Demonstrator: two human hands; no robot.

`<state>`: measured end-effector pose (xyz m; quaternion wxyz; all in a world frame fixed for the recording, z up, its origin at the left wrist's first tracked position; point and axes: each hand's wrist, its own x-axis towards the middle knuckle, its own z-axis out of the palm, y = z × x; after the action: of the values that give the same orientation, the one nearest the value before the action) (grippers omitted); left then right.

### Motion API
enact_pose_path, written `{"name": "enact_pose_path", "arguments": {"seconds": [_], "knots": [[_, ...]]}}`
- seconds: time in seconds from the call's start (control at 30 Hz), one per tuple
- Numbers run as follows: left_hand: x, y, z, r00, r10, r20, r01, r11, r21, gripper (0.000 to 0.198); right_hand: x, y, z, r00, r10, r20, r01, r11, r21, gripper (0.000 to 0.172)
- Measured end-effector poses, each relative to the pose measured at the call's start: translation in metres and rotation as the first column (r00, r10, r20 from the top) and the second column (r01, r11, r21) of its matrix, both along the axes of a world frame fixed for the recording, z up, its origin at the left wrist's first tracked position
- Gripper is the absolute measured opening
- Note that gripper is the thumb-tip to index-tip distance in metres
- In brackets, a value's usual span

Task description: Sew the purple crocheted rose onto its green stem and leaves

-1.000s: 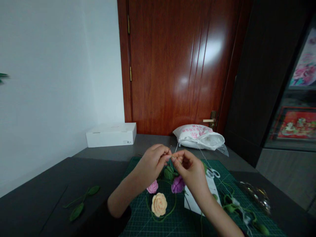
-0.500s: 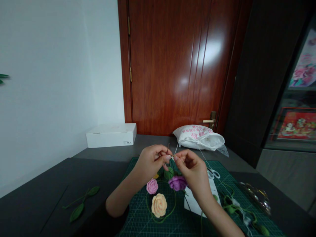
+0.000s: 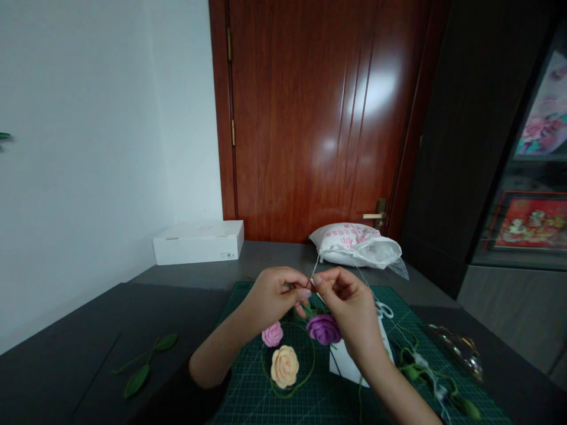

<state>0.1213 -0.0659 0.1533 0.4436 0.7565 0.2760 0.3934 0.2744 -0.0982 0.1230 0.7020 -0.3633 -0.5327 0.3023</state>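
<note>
My left hand (image 3: 279,295) is closed in a pinch, with a thin dark stick (image 3: 309,282) at its fingertips. Touching it, my right hand (image 3: 349,301) pinches at the same spot, where a white strand of yarn (image 3: 315,265) comes down from the bag. What the fingertips press together is mostly hidden. Just below the hands is a purple crocheted flower (image 3: 325,329), with green leaves (image 3: 310,310) partly covered behind it. A pink crocheted flower (image 3: 272,334) and a cream one (image 3: 284,366) lie under my left wrist, near a loop of green yarn (image 3: 314,360).
A green cutting mat (image 3: 248,407) covers the table's middle. White paper (image 3: 348,366), scissors (image 3: 384,309), tangled green pieces (image 3: 414,372) and a shiny clear object (image 3: 456,348) are at right. A white bag (image 3: 349,239) and box (image 3: 197,243) stand behind. A leaf sprig (image 3: 146,366) lies left.
My left fingers have tipped, and the stick that poked upright above them now sits lower between the hands. The purple flower has shifted slightly right; the yellow bit beside my left hand is now hidden.
</note>
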Motion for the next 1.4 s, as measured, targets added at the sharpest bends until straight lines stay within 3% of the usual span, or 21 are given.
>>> {"name": "enact_pose_path", "arguments": {"seconds": [0.53,1.13,1.4], "knots": [[0.0006,-0.0019,0.0023,0.996,0.036,-0.077,-0.025,0.989,0.144,0.012,0.0013,0.0005,-0.0011,0.998,-0.045,0.044,0.045,0.999,-0.007,0.021],[0.0003,-0.0024,0.0022,0.996,0.031,-0.08,-0.019,0.988,0.151,0.012,0.0006,0.0006,-0.0012,0.987,-0.131,0.093,0.13,0.991,0.018,0.018],[-0.0003,-0.0032,0.0029,0.997,0.033,-0.076,-0.022,0.99,0.142,0.011,-0.0007,-0.0003,-0.0012,0.992,-0.105,0.067,0.103,0.994,0.024,0.017]]}}
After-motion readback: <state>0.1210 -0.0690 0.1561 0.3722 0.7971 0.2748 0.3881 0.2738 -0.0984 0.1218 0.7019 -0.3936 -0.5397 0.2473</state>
